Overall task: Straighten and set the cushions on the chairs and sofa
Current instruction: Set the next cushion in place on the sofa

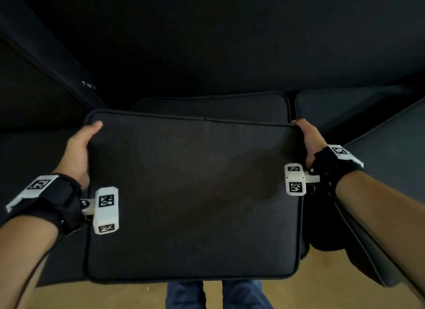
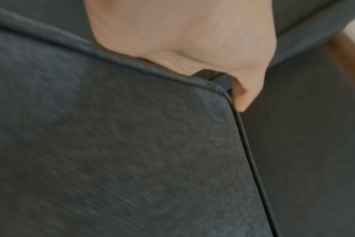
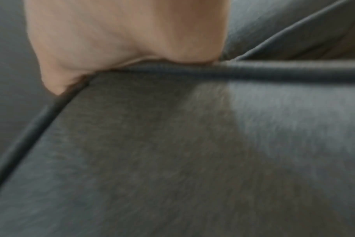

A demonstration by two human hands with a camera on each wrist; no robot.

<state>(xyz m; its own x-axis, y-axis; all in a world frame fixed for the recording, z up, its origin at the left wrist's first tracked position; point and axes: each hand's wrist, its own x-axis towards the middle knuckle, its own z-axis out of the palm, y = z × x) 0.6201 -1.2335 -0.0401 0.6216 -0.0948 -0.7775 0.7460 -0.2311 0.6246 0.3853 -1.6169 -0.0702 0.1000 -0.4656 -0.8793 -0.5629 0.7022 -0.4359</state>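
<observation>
A large dark grey square cushion [image 1: 193, 193] with piped edges fills the middle of the head view, held up in front of a dark sofa [image 1: 207, 44]. My left hand [image 1: 79, 152] grips its upper left edge, thumb on the top face, fingers hidden behind. My right hand [image 1: 309, 138] grips the upper right corner the same way. In the left wrist view the left hand [image 2: 182, 48] wraps over the cushion [image 2: 111, 152] at its corner. In the right wrist view the right hand [image 3: 121, 40] clamps the piped rim of the cushion [image 3: 172, 152].
A second dark cushion [image 1: 211, 106] lies on the sofa seat behind the held one, and another [image 1: 345, 106] sits to its right. A sofa arm [image 1: 34, 83] rises at the left. Wooden floor [image 1: 299, 290] and my legs in jeans [image 1: 216, 295] show below.
</observation>
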